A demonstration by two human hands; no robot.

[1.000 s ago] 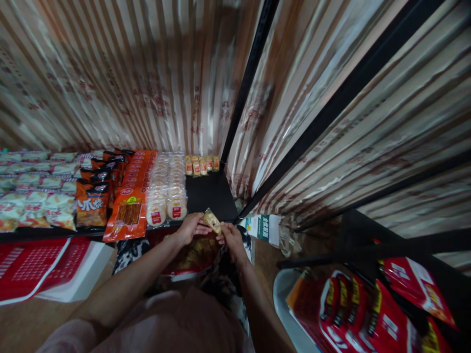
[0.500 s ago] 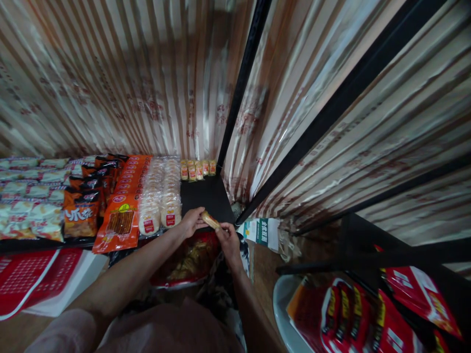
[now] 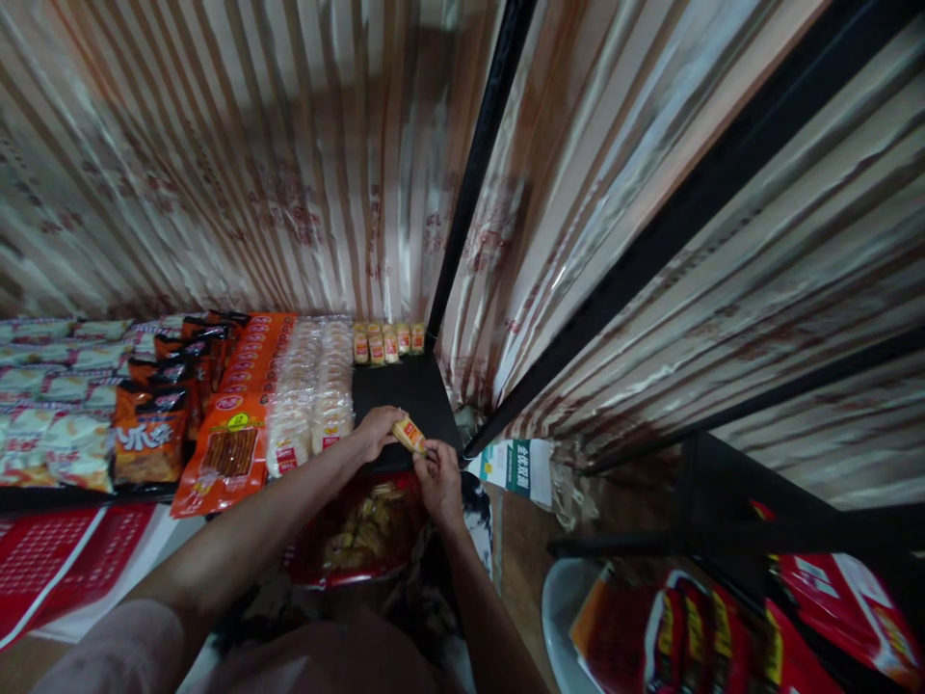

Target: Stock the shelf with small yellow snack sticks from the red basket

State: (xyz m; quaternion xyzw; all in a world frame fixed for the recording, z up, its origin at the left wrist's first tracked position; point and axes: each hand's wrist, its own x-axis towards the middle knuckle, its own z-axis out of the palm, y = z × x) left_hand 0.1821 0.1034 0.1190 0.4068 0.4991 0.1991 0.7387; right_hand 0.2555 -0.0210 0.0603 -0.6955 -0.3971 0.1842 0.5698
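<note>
Here, beyond the red basin, the right hand pinches the near end of a small yellow packet, its long axis slanting away leftward to the left hand, fingers closed on the far end; past them, a row of similar packets sits on the black shelf.

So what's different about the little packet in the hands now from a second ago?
The little packet was turned: a pale side showed before, and now its orange-red label faces up. The left hand and right hand still hold it, so nothing was let go. The row of small packets on the black shelf stayed the same.
</note>
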